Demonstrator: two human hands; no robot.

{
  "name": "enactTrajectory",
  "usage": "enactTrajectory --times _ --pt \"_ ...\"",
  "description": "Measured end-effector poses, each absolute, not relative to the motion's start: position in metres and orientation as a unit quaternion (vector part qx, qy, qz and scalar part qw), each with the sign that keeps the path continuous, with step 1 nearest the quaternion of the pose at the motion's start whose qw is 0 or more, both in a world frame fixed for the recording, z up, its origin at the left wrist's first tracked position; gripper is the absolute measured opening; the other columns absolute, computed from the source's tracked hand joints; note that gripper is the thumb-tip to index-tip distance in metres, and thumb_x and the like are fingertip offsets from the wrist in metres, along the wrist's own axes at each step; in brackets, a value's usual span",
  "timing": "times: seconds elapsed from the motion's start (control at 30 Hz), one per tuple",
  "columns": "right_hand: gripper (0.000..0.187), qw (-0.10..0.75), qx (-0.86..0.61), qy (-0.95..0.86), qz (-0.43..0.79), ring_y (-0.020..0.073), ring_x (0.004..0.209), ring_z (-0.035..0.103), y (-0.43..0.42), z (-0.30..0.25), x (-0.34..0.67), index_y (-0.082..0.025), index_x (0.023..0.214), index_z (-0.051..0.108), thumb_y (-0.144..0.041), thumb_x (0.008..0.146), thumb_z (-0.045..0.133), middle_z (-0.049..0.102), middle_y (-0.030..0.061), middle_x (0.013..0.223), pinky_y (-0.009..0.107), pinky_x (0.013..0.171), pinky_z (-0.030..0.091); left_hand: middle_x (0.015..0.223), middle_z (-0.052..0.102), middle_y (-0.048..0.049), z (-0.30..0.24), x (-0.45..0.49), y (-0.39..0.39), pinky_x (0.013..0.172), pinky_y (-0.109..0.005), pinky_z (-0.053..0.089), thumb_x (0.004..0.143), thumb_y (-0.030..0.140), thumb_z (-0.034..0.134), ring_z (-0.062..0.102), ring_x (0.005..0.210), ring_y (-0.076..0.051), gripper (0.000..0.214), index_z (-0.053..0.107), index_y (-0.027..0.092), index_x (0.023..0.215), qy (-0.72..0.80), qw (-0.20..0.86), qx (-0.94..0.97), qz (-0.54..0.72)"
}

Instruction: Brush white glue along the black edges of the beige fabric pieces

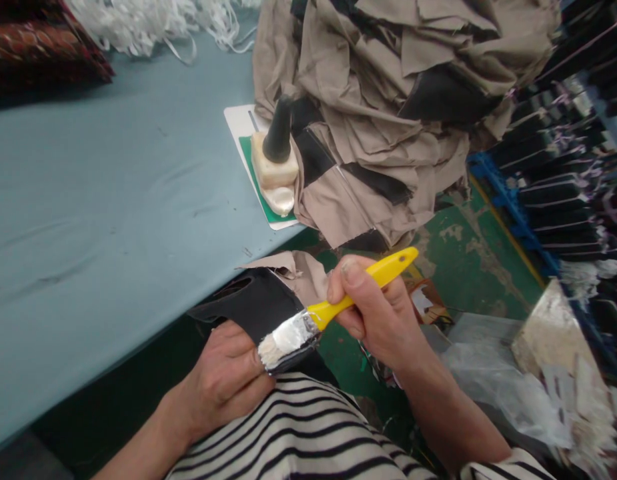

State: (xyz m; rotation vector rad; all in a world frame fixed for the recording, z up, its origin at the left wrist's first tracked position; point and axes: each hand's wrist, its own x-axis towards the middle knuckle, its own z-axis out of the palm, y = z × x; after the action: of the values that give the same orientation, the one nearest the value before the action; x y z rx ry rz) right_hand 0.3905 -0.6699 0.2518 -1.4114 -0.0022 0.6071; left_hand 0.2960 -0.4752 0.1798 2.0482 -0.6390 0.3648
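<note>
Right fingers curled tight round yellow brush, left fingers closed on black fabric, blue-grey table alongside

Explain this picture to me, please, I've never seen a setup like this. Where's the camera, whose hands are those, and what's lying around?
There's no machine here. One person wears a camera on their head, looking forward and down, so these are the wearer's own bare hands.

The right hand holds a yellow-handled brush with white-coated bristles. The left hand holds a piece of black and beige fabric, just off the table edge.

On the pale blue-grey table, a white and green card carries a cream-coloured block with a black cone on top. Beside it is a large, crumpled heap of beige and black cloth; farther back lies a tangle of white strips.
</note>
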Motion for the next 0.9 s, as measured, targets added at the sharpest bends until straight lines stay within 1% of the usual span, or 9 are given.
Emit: enactTrajectory --times 0.1,0.17,0.27,0.37,0.5,0.7,0.8,0.9 --pt "0.052 0.706 -0.636 0.003 0.311 0.0042 0.038 0.024 -0.672 0.251 0.388 -0.020 0.072 0.058 -0.066 0.096 0.067 0.036 -0.0106 0.049 0.019 0.037 0.021 0.069 0.061 0.0016 0.180 0.297 -0.476 0.059 -0.031 0.039 0.102 0.006 0.047 0.049 0.062 -0.017 0.021 0.057 0.023 0.094 -0.270 0.473 0.826 0.143" --pt "0.052 0.707 -0.631 0.013 0.318 0.0042 0.037 0.022 -0.675 0.249 0.388 -0.020 0.072 0.058 -0.065 0.098 0.066 0.033 -0.0114 0.046 0.019 0.037 0.019 0.066 0.058 0.0030 0.180 0.297 -0.477 0.057 -0.032 0.037 0.102 0.006 0.047 0.046 0.059 -0.017 0.023 0.054 0.024 0.089 -0.272 0.478 0.823 0.141" --pt "0.049 0.735 -0.624 0.031 0.264 0.0045 0.037 0.022 -0.675 0.246 0.387 -0.020 0.074 0.060 -0.062 0.099 0.065 0.029 -0.0122 0.045 0.018 0.038 0.020 0.065 0.055 0.0037 0.181 0.298 -0.477 0.055 -0.032 0.034 0.097 0.003 0.050 0.043 0.056 -0.016 0.025 0.050 0.025 0.085 -0.262 0.476 0.828 0.140" --pt "0.049 0.740 -0.625 0.027 0.246 0.0040 0.036 0.023 -0.671 0.244 0.384 -0.020 0.072 0.060 -0.060 0.098 0.068 0.032 -0.0117 0.045 0.018 0.037 0.020 0.064 0.056 0.0034 0.181 0.299 -0.476 0.055 -0.031 0.035 0.094 0.001 0.051 0.046 0.055 -0.016 0.025 0.052 0.025 0.088 -0.262 0.461 0.836 0.142" --pt "0.052 0.707 -0.642 0.033 0.293 0.0045 0.036 0.024 -0.673 0.245 0.383 -0.020 0.070 0.057 -0.063 0.096 0.069 0.032 -0.0115 0.045 0.019 0.036 0.017 0.064 0.061 0.0024 0.179 0.300 -0.478 0.057 -0.031 0.039 0.097 0.002 0.050 0.052 0.057 -0.017 0.022 0.056 0.023 0.093 -0.276 0.466 0.829 0.140" --pt "0.054 0.677 -0.642 -0.009 0.360 0.0054 0.039 0.026 -0.683 0.240 0.403 -0.020 0.071 0.059 -0.067 0.096 0.064 0.035 -0.0103 0.046 0.020 0.038 0.020 0.066 0.063 0.0012 0.176 0.297 -0.482 0.059 -0.031 0.040 0.099 0.003 0.048 0.054 0.059 -0.017 0.023 0.057 0.023 0.092 -0.275 0.468 0.829 0.133" --pt "0.053 0.655 -0.651 -0.051 0.380 0.0057 0.040 0.028 -0.684 0.243 0.420 -0.020 0.069 0.059 -0.064 0.097 0.065 0.036 -0.0095 0.049 0.021 0.039 0.022 0.069 0.065 -0.0002 0.173 0.295 -0.479 0.059 -0.031 0.040 0.099 0.005 0.050 0.057 0.060 -0.018 0.021 0.060 0.022 0.094 -0.274 0.470 0.829 0.129" --pt "0.051 0.627 -0.660 -0.118 0.396 0.0055 0.043 0.031 -0.680 0.252 0.436 -0.020 0.067 0.061 -0.059 0.098 0.066 0.040 -0.0083 0.051 0.021 0.039 0.021 0.074 0.069 -0.0026 0.170 0.291 -0.475 0.063 -0.031 0.043 0.102 0.009 0.049 0.061 0.066 -0.019 0.019 0.064 0.020 0.101 -0.279 0.469 0.830 0.121"
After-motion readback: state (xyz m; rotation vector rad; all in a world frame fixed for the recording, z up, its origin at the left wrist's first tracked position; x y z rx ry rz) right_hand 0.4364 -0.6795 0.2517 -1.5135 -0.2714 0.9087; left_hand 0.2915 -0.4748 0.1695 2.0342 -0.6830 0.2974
